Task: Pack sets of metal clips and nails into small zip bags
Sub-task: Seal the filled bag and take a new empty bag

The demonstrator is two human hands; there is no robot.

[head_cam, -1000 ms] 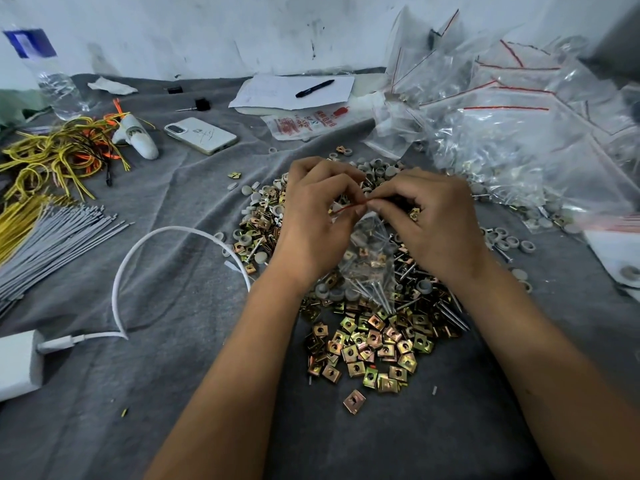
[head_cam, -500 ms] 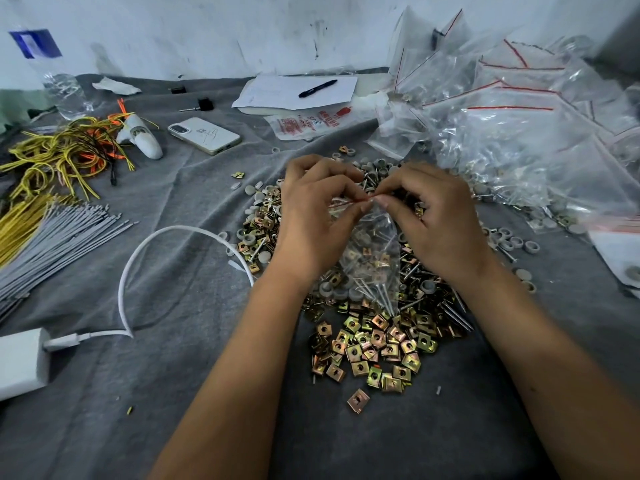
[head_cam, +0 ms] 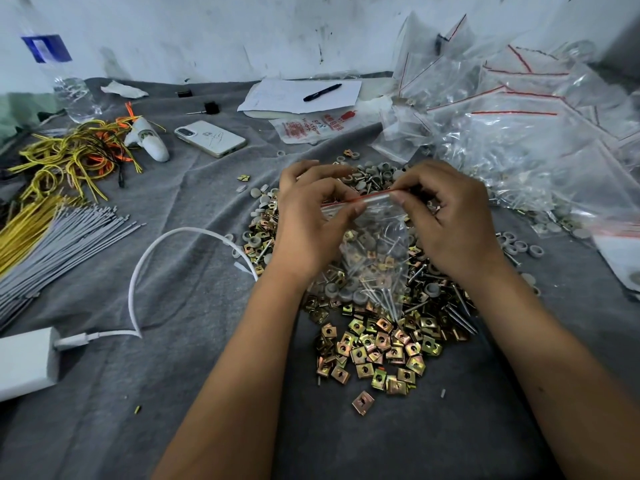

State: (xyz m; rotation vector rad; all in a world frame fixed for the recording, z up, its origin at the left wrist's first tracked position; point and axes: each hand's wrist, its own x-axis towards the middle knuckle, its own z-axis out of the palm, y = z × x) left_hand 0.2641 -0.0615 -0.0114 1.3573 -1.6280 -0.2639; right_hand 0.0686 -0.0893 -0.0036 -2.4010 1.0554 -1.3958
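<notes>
You have the small zip bag (head_cam: 372, 244) up off the desk (head_cam: 194, 393), hanging above the heap of metal clips (head_cam: 377, 344) at the centre of the view. Your left hand (head_cam: 304, 223) pinches the red-lined seal strip (head_cam: 360, 199) at its 9 o'clock end, thumb and forefinger curled onto it; your right hand (head_cam: 450, 220) pinches the same strip at its 3 o'clock end. Neither hand is free.

The film is thin, clear and limp, so the bag itself gives you no stiffness. The only firm line is that strip at 12 o'clock, and that is the place to hold. Expect the plastic to be slick between fingertips, so pinch flat across the strip, not on the loose film below.

The load sits low, toward 6 o'clock: several nails (head_cam: 384, 296) lie with their points down against the bottom corner, with grey round caps (head_cam: 341, 291) and a few clips beside them. That makes the bag bottom-heavy for its size, and I judge the nail points the real hazard, since they can pierce the film if you squeeze or drop it. Keep the bag hanging, do not grip its belly, and press along the strip from one end to the other.

Filled bags (head_cam: 519, 133) are heaped at 2 o'clock, well apart from your hands.
</notes>
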